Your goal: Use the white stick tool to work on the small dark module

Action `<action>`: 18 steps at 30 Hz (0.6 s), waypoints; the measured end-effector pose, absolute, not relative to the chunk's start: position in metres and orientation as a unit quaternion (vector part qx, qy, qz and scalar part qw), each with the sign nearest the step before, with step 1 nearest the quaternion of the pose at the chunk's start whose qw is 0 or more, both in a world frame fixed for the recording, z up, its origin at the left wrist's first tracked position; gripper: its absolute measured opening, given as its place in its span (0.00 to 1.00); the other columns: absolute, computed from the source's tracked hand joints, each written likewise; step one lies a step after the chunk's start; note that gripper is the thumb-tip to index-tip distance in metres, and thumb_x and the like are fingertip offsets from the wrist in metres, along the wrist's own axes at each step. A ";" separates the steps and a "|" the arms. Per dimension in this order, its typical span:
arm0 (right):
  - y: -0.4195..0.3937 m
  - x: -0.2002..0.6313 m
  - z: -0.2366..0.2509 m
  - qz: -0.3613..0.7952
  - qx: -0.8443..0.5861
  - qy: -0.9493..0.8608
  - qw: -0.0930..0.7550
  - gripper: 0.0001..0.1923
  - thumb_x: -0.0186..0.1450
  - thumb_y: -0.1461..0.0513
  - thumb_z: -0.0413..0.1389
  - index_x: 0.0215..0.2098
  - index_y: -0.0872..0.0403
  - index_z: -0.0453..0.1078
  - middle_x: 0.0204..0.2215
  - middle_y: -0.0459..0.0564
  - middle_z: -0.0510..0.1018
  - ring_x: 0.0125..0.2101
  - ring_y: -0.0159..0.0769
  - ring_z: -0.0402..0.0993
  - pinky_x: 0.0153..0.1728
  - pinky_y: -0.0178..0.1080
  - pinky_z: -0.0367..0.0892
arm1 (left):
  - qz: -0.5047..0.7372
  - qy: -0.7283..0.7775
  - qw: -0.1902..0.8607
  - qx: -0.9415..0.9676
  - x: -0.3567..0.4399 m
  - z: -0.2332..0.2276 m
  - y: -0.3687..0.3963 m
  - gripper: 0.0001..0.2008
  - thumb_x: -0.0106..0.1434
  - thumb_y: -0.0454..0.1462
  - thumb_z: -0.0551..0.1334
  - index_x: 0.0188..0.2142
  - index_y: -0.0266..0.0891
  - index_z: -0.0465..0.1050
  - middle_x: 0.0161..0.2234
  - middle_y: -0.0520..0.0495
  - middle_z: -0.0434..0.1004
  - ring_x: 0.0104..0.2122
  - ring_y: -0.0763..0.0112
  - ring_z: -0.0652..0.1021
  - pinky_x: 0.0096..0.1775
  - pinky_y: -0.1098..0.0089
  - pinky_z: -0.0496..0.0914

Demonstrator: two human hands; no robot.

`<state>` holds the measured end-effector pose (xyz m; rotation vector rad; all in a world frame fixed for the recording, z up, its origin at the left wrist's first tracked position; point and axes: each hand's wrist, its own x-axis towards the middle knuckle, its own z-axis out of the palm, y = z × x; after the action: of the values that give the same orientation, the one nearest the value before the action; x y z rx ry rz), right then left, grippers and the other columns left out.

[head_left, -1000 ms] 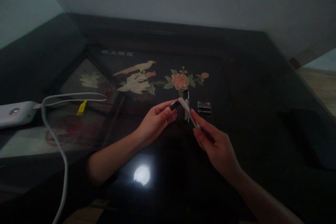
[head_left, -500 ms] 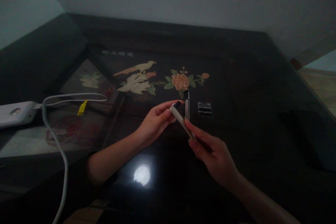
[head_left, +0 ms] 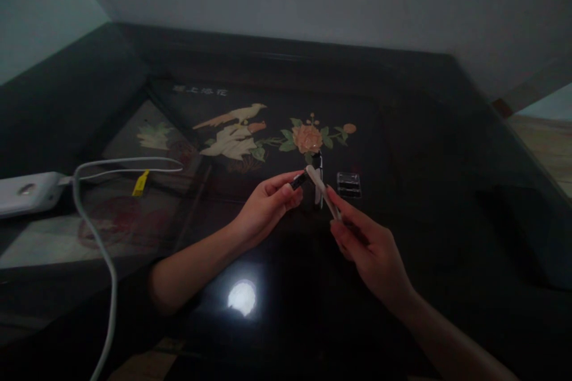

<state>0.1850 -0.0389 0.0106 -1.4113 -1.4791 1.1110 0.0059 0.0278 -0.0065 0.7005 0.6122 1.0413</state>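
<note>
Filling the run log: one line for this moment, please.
left hand: pinches small black piece | right hand: holds slim white stick | glossy dark table

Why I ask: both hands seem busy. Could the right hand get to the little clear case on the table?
Probably yes. The clear case lies just beyond the right hand with bare table between, but that hand holds a white stick.

A slim white stick [head_left: 322,191], tilted with its rounded tip up and to the left, is pinched in the right hand [head_left: 373,250]. A small black piece [head_left: 298,180], too dark to identify, is pinched in the left hand [head_left: 266,208] just beside that tip, above the dark glossy table [head_left: 447,190].
</note>
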 end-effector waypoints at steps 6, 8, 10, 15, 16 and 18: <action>-0.039 0.185 0.010 0.447 -0.553 -0.578 0.401 0.22 0.67 0.61 0.53 0.59 0.48 0.68 0.28 0.47 0.77 0.25 0.32 0.71 0.23 0.34 0.70 | 0.470 0.284 0.774 0.315 0.008 -0.003 0.026 0.23 0.46 0.48 0.75 0.37 0.35 0.79 0.21 0.55 0.69 0.24 0.79 0.67 0.32 0.75 0.63; -0.040 0.185 0.010 0.449 -0.555 -0.577 0.398 0.22 0.67 0.61 0.53 0.59 0.48 0.68 0.28 0.47 0.77 0.25 0.32 0.71 0.23 0.34 0.70 | 0.473 0.285 0.774 0.310 0.008 -0.003 0.026 0.22 0.46 0.48 0.75 0.37 0.35 0.79 0.21 0.55 0.69 0.24 0.79 0.67 0.32 0.75 0.63; -0.040 0.185 0.010 0.449 -0.558 -0.577 0.393 0.22 0.67 0.61 0.53 0.60 0.48 0.68 0.27 0.47 0.76 0.25 0.33 0.71 0.23 0.34 0.70 | 0.478 0.283 0.773 0.307 0.008 -0.002 0.026 0.22 0.46 0.47 0.75 0.37 0.36 0.79 0.21 0.56 0.69 0.23 0.79 0.67 0.32 0.74 0.63; -0.041 0.185 0.011 0.453 -0.558 -0.577 0.388 0.23 0.67 0.61 0.53 0.60 0.49 0.67 0.27 0.48 0.76 0.25 0.34 0.71 0.22 0.35 0.70 | 0.478 0.278 0.777 0.301 0.008 -0.004 0.027 0.22 0.47 0.47 0.75 0.37 0.35 0.79 0.21 0.55 0.69 0.23 0.79 0.67 0.32 0.74 0.63; -0.041 0.185 0.011 0.453 -0.559 -0.576 0.388 0.23 0.67 0.60 0.53 0.60 0.49 0.67 0.26 0.48 0.76 0.25 0.34 0.71 0.22 0.34 0.70 | 0.477 0.277 0.778 0.300 0.008 -0.004 0.027 0.22 0.47 0.47 0.75 0.37 0.35 0.79 0.21 0.55 0.69 0.23 0.79 0.67 0.32 0.74 0.64; -0.041 0.184 0.011 0.452 -0.560 -0.576 0.388 0.22 0.67 0.60 0.53 0.60 0.49 0.67 0.26 0.48 0.76 0.25 0.34 0.72 0.23 0.34 0.71 | 0.473 0.278 0.781 0.298 0.008 -0.004 0.027 0.22 0.47 0.46 0.75 0.37 0.34 0.80 0.21 0.55 0.70 0.23 0.80 0.67 0.32 0.75 0.64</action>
<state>0.1842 -0.0407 0.0106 -1.4256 -1.4645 1.1499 0.0076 0.0269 -0.0040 0.6439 0.5995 1.0223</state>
